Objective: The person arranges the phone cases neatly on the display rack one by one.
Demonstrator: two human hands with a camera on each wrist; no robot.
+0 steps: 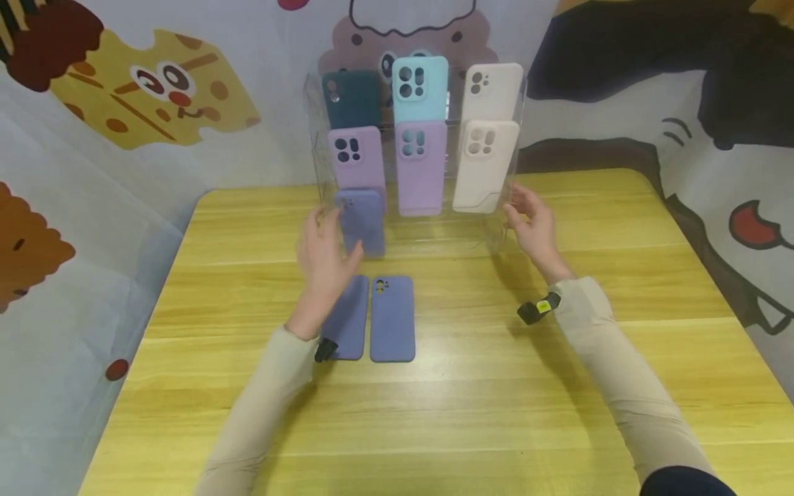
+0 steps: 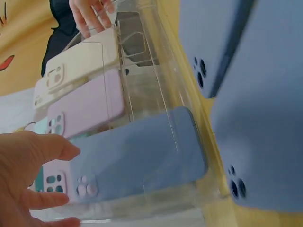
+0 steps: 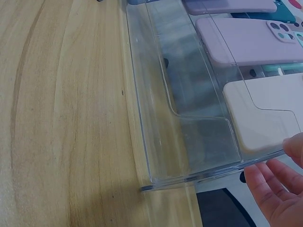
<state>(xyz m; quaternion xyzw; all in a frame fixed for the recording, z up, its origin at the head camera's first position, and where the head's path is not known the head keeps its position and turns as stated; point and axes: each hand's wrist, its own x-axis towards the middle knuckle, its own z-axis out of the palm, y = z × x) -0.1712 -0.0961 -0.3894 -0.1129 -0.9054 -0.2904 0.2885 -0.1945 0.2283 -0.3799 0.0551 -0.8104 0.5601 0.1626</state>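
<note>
A clear tiered display stand (image 3: 208, 146) holds phone cases in rows at the back of the table. My left hand (image 1: 325, 253) is beside its front left, fingers spread. Close to those fingers, a blue-violet phone case (image 2: 142, 156) leans in the front tier; the hand (image 2: 28, 175) does not grip it. My right hand (image 1: 535, 224) holds the stand's right side edge, thumb on one side and fingers on the other. Two more blue-violet cases lie flat on the table: one (image 1: 393, 320) in full view, the other (image 1: 350, 320) partly behind my left wrist.
Behind the front tier stand lilac cases (image 1: 420, 169), a cream case (image 1: 486, 165), a dark green case (image 1: 351, 100), a turquoise case (image 1: 428, 83) and a pale case (image 1: 493, 89). The wooden table (image 1: 471, 406) meets a cartoon-printed cloth (image 1: 260, 62) at the back.
</note>
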